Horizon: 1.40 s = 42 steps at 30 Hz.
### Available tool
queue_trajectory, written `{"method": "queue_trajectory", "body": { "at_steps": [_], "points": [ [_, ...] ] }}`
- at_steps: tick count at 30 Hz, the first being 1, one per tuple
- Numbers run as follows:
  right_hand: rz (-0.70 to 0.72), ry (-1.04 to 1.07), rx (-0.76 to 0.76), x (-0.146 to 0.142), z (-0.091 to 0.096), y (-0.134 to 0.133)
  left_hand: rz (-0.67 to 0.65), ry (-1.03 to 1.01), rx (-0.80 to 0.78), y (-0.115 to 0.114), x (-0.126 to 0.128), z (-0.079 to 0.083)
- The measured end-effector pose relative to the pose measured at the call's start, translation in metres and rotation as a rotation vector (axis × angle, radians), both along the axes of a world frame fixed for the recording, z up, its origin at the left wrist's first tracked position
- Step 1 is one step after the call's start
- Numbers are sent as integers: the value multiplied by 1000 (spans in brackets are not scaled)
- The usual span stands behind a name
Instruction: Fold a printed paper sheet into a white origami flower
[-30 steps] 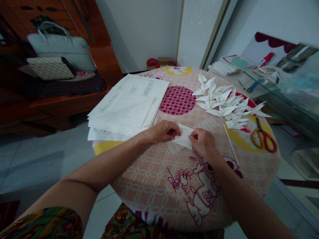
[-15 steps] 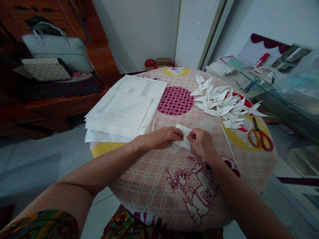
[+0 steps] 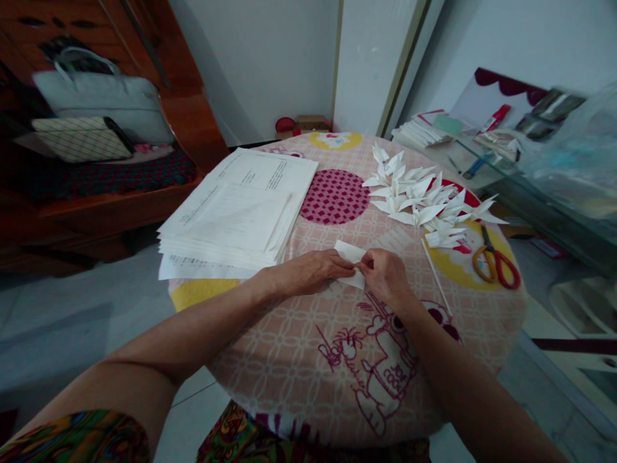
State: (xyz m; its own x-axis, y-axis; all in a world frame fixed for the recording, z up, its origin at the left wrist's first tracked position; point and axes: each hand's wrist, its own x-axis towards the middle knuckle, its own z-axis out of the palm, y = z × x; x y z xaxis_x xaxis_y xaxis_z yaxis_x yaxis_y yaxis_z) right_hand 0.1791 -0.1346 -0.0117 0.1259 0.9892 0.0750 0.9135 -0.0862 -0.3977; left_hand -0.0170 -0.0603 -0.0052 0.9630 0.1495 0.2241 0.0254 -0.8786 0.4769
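Note:
A small piece of white paper (image 3: 348, 251) lies on the cloth-covered table between my two hands. My left hand (image 3: 322, 270) rests across its left side, fingers closed together and pressing on it. From the right, my right hand (image 3: 383, 273) pinches the paper's right part between thumb and forefinger. The fingertips nearly meet over the middle and hide some of the paper. Beyond my right hand sits a cluster of folded white paper cranes (image 3: 414, 199). A thick stack of printed sheets (image 3: 231, 212) stands to the left.
Scissors (image 3: 496, 263) with orange and red handles lie at the table's right, near a thin white stick (image 3: 438, 278). A glass shelf (image 3: 530, 193) with papers and a plastic bag is beyond the right edge. A wooden bench (image 3: 187, 122) holding bags is at left.
My fingertips have drawn closer together over the middle of the paper. The whole view has shifted slightly, so the table's things appear a little further left.

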Motion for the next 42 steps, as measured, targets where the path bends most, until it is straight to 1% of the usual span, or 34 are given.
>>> {"method": "queue_trajectory", "body": {
  "at_steps": [4, 6, 8, 10, 12, 14, 18, 21, 23, 26, 29, 32, 37, 42],
  "points": [
    [8, 13, 12, 0, -1, 1, -21, 6, 23, 0, 1, 2],
    [0, 53, 8, 3, 0, 3, -22, 21, 31, 1, 1, 2],
    [-27, 141, 8, 10, 2, 5, -9, 32, 30, 1, 1, 0],
    [-79, 290, 11, 19, 5, 7, 7, 38, 22, 2, 0, -1],
    [-182, 464, -55, 27, 9, 6, 12, 41, 13, 2, -1, -2],
    [-235, 575, -120, 30, 13, 4, 7, 41, 10, 2, -1, -2],
    [-208, 651, -210, 24, 17, 0, -9, 60, 32, 1, -1, -1],
    [-178, 640, -241, 20, 14, 0, -13, 83, 57, 0, 0, 1],
    [-131, 579, -220, 20, 10, 1, -9, 81, 61, -1, 1, 2],
    [-54, 397, -150, 18, 6, 3, -3, 72, 62, -2, 2, 2],
    [-22, 212, -115, 12, 7, 2, -7, 58, 66, -2, 3, 1],
    [-12, 120, -93, 7, 10, 0, -4, 46, 72, -2, 4, -2],
    [9, 196, -97, 15, 9, 0, 16, 68, 100, -1, 2, -6],
    [28, 320, -135, 23, 4, 2, 24, 87, 103, -1, 2, -6]
  ]
}}
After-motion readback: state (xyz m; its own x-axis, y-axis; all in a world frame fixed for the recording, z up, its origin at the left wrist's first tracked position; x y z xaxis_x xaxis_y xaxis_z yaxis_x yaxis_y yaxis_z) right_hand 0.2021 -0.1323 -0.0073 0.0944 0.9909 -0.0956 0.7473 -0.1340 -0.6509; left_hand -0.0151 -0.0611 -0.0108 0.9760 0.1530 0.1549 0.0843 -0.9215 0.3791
